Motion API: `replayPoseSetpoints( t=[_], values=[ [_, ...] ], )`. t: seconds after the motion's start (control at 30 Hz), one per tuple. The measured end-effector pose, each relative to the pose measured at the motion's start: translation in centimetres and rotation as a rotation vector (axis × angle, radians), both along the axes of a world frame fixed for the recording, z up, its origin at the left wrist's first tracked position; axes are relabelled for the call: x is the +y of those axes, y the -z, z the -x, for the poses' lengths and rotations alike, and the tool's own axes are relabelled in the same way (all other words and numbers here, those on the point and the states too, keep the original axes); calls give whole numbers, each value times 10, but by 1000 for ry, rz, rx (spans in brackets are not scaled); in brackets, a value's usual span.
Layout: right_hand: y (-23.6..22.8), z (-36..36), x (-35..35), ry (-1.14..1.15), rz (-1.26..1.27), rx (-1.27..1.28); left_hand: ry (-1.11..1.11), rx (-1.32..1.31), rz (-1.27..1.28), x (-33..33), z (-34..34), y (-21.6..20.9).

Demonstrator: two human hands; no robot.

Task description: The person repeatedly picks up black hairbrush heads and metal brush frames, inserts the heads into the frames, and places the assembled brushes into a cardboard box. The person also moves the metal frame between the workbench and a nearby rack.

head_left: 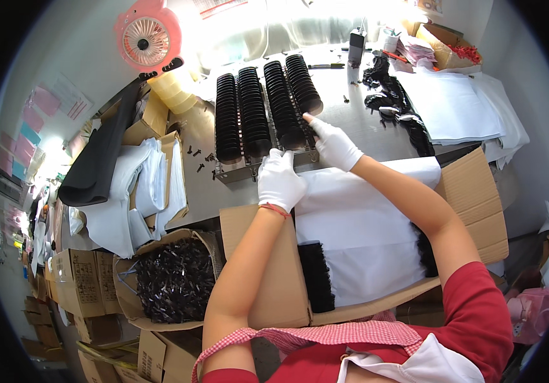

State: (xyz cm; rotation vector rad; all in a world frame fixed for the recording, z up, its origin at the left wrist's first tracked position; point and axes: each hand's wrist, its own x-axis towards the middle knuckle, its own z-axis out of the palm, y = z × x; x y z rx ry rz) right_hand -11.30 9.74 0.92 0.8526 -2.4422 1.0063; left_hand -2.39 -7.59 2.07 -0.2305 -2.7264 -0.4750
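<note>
A metal rack (239, 172) on the table holds several rows of thin black discs (228, 118), packed upright one behind another. My left hand (281, 182), in a white glove, is at the rack's front edge between the middle rows. Its fingers are bent and close together; whatever is between them is hidden. At the near end of the rightmost row (303, 83) is my right hand (335, 145), also gloved, with the index finger stretched out to the last disc and its tip bare. Below both hands, white sheeting (364, 223) covers an open cardboard box (472, 210), with black fuzzy material (317, 274) along its inner sides.
Left of the rack lie loose black pieces (201, 167), tape rolls (173, 92), white sheets (121, 198) and a pink fan (147, 41). A carton of dark pieces (175, 281) stands by my left forearm. To the right are black bundles (408, 118) and a white stack (450, 108).
</note>
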Motion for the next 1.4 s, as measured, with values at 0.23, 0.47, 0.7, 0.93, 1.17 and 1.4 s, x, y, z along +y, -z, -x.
replayPoseSetpoints(
  t=[0.23, 0.47, 0.7, 0.93, 1.17, 1.4],
  values=[
    [-20, 18, 13, -77, -79, 431, -31, -45, -306, -9, 4, -5],
    [-81, -66, -1, -396, -154, 281, 38, -633, -2386, 50, -21, -59],
    [-47, 65, 32, 114, 308, -474, -89, -528, -1166, 23, 14, -31],
    [-42, 117, 16, -394, 327, -886, -43, -268, -532, 19, 29, 17],
    [-5, 86, -6, -66, 115, -110, -16, -323, -521, 19, 28, 13],
    [-6, 83, -19, -98, -133, 487, -27, -290, -526, 15, 26, 7]
  ],
)
